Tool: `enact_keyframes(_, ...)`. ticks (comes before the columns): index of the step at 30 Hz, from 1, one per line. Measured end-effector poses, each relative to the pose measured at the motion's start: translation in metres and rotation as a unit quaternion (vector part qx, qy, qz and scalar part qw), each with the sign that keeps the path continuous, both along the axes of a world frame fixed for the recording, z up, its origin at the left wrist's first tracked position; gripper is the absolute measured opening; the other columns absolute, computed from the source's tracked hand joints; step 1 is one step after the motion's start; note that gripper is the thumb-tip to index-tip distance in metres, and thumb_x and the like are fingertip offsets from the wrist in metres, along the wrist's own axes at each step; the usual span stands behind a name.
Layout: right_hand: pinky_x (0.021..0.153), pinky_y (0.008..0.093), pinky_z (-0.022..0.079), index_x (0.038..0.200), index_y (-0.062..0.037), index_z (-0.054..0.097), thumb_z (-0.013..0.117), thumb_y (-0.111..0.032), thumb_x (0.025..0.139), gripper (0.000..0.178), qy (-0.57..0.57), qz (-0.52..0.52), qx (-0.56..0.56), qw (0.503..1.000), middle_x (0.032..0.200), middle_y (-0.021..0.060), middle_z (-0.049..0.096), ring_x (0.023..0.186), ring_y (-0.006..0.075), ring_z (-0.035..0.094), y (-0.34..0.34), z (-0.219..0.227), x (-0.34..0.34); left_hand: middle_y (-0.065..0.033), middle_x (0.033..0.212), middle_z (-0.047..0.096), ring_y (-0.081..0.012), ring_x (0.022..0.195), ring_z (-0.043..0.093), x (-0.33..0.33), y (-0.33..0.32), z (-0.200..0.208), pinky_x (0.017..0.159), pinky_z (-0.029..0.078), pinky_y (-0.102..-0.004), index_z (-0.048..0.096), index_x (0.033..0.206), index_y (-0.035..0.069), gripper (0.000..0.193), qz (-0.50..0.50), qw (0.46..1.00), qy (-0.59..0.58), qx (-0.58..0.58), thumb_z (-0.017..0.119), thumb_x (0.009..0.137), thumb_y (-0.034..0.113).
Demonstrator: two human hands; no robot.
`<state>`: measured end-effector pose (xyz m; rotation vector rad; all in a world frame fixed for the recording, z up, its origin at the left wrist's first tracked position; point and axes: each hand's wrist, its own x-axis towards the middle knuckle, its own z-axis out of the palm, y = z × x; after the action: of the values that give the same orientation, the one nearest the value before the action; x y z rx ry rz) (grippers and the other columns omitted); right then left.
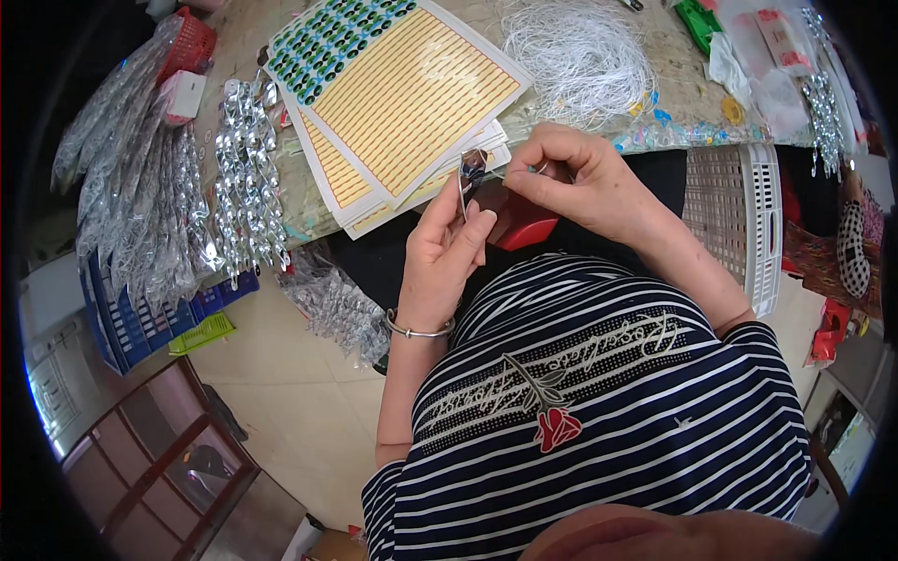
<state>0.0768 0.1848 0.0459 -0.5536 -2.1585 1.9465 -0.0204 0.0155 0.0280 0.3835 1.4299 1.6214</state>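
My left hand [449, 238] is closed, pinching a small shiny metallic piece [473, 166] upright between thumb and fingers. The piece has dark, mirror-like parts, and its exact kind is too small to tell. To its right, my right hand [589, 182] is closed with thumb and forefinger together. A thin pale bit shows at those fingertips, too fine to make out. Below the hands, a dark red object [526, 232] lies near my lap, partly hidden. Just beyond the hands are stacked printed sheets [421, 89] with yellow strips and rows of green-blue eye-shaped stickers.
A tangled heap of white string [580, 61] lies at the far right of the sheets. Twisted silver strands [248, 178] and plastic-wrapped bundles [140, 178] hang over the table's left edge. A white plastic basket [762, 220] stands at right, a blue crate [117, 313] at lower left.
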Motion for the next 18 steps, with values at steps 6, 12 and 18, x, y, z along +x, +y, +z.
enact_keyframes(6, 0.057, 0.0184, 0.032, 0.082, -0.0047, 0.065, 0.066, -0.008, 0.085, 0.004, 0.016, 0.03, -0.039, 0.999, 0.076, -0.0049, 0.049, 0.066, 0.0021, 0.041, -0.005, 0.008, 0.005, 0.0031, 0.086, 0.052, -0.0023, 0.056, 0.039, -0.001, 0.0, -0.002, 0.044, 0.028, -0.0146, 0.037, 0.14, 0.003, 0.052, -0.007, 1.0, 0.008, 0.013, 0.055, 0.092, 0.007)
enact_keyframes(12, 0.057, 0.0186, 0.031, 0.082, -0.005, 0.065, 0.066, -0.007, 0.084, 0.003, 0.024, 0.029, -0.033, 0.999, 0.076, -0.0051, 0.05, 0.065, 0.0023, 0.04, -0.006, 0.012, 0.006, 0.0036, 0.083, 0.051, -0.0023, 0.055, 0.038, 0.0, -0.002, -0.003, 0.044, 0.027, -0.0149, 0.036, 0.14, 0.003, 0.051, -0.016, 1.0, 0.014, 0.011, 0.054, 0.093, 0.008)
enact_keyframes(18, 0.057, 0.018, 0.032, 0.082, -0.0048, 0.064, 0.065, -0.007, 0.084, 0.003, 0.031, 0.023, 0.004, 0.999, 0.077, -0.0048, 0.05, 0.065, 0.0021, 0.041, -0.005, 0.011, 0.008, 0.0038, 0.082, 0.051, -0.0022, 0.054, 0.038, 0.0, -0.003, -0.003, 0.043, 0.027, -0.0153, 0.037, 0.14, 0.003, 0.05, -0.009, 1.0, 0.01, 0.001, 0.054, 0.093, 0.008)
